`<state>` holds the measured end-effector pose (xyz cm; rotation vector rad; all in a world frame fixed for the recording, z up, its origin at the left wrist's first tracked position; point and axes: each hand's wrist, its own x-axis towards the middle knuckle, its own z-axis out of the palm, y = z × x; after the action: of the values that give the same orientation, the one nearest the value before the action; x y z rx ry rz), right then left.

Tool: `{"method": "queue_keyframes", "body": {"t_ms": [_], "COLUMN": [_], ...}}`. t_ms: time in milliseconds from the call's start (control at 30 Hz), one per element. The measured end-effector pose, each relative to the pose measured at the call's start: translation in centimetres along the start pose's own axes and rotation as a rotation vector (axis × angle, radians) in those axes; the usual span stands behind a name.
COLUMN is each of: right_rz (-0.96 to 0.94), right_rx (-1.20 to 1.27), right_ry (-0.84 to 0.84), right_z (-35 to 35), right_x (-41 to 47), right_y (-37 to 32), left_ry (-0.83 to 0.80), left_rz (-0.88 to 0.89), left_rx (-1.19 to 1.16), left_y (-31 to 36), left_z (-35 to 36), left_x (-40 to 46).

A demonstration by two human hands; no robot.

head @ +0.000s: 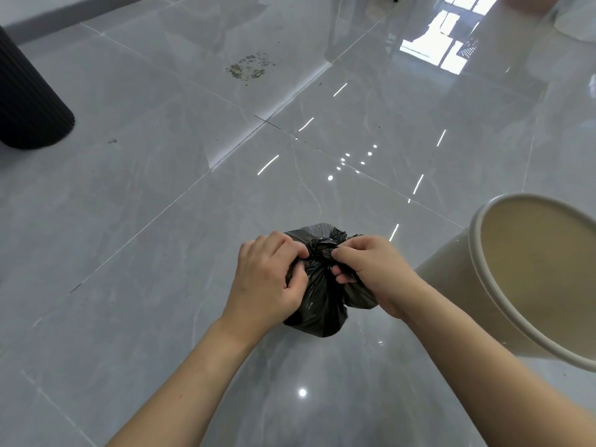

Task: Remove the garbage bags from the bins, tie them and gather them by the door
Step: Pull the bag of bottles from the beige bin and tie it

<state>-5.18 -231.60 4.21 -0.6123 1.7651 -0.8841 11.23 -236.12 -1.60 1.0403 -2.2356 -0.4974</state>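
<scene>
Glossy grey floor tiles (135, 201) fill the room, throwing back window light, with a patch of scattered crumbs (250, 67) lying well beyond the work. A small black garbage bag (319, 304) sits on the floor between both hands, just beside a cream bin (503, 285) that leans toward the camera with no liner visible inside; a ribbed black bin (29, 101) stands well apart at the far left. No door is in sight, so carrying comes later. The risk, as I judge it, is a weak knot: the plastic is thin and slick, and a tug that is uneven could let the bunched neck slip loose or tear (spilling rubbish onto an already dirty floor). The left hand (267, 279) has its fingers curled and pressed together around the gathered plastic on its side of the neck. The right hand (371, 269) pinches the twisted plastic at the neck between thumb and fingertips, the remaining fingers tucked in against the bag.
</scene>
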Motion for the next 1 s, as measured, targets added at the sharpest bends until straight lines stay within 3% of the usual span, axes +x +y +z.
{"method": "queue_keyframes", "body": {"t_ms": [167, 300, 400, 467, 600, 867, 1000], "right_rz": [-0.429, -0.678, -0.747, -0.695, -0.407, 0.15, 0.226], "right_rx": [-0.513, -0.664, -0.691, -0.658, -0.506, 0.305, 0.336], "right_ry": [0.353, 0.362, 0.34, 0.33, 0.24, -0.087, -0.179], "right_z": [0.4, 0.4, 0.5, 0.6, 0.8, -0.1, -0.4], "right_x": [0.5, 0.7, 0.8, 0.5, 0.1, 0.9, 1.4], "right_y": [1.3, 2.4, 2.4, 1.9, 0.5, -0.7, -0.8], "left_ry": [-0.054, -0.032, -0.034, -0.04, -0.036, -0.016, -0.08], "left_rz": [-0.111, -0.244, -0.266, -0.271, -0.274, -0.257, -0.248], "left_rx": [-0.07, -0.16, -0.18, -0.187, -0.221, -0.229, -0.256], "left_y": [-0.2, -1.1, -1.3, -1.3, -1.0, -0.8, -0.4], "left_z": [0.1, 0.2, 0.0, -0.1, -0.1, -0.5, -1.0], "left_x": [0.2, 0.2, -0.1, -0.2, -0.1, 0.5, 0.3]}}
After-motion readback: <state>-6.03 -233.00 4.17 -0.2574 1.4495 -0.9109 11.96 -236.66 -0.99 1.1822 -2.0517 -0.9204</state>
